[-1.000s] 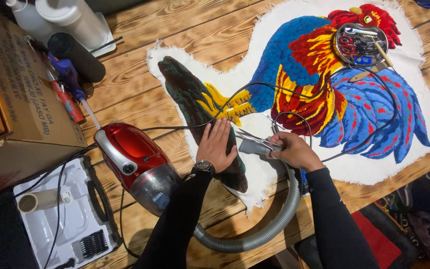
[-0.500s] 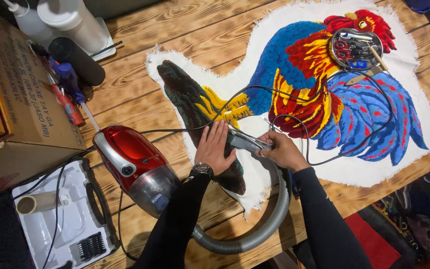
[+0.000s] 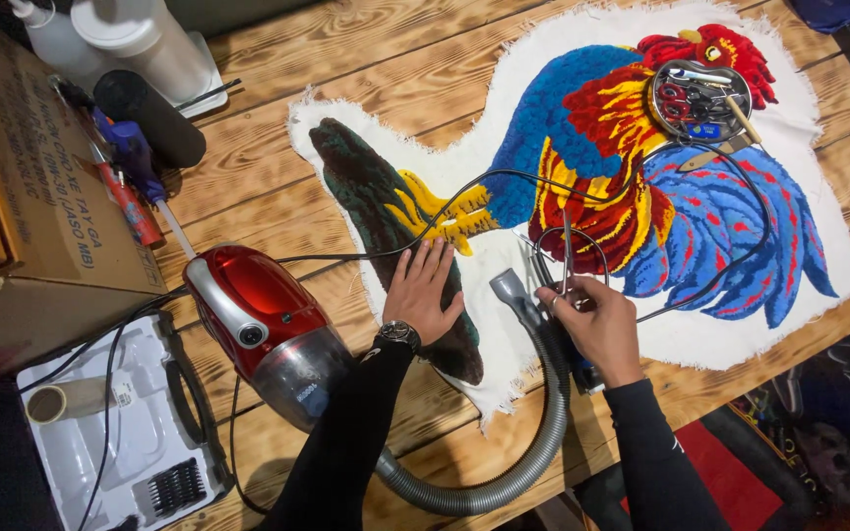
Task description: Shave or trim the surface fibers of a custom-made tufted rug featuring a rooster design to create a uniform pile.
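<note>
A tufted rooster rug [image 3: 710,226] in blue, red and yellow on white backing lies across the wooden table. My left hand [image 3: 425,290] presses flat, fingers apart, on the rug's dark tail [image 3: 356,177]. My right hand [image 3: 592,324] grips the grey nozzle [image 3: 512,290] of a ribbed vacuum hose [image 3: 504,482], and a thin metal scissor-like tool sticks up from the same hand. The nozzle tip rests on the white backing just right of my left hand. The hose runs back to a red canister vacuum [image 3: 258,315] at the left.
A black cable [image 3: 504,177] loops over the rug. A round metal dish [image 3: 700,98] of scissors sits on the rooster's head. At the left are a cardboard box [image 3: 22,197], a blue glue gun [image 3: 130,147], white bottles [image 3: 150,39] and a white plastic case [image 3: 120,442].
My right hand and the nozzle have drawn a little to the right, away from my left hand. The left hand stays flat on the dark tail.
</note>
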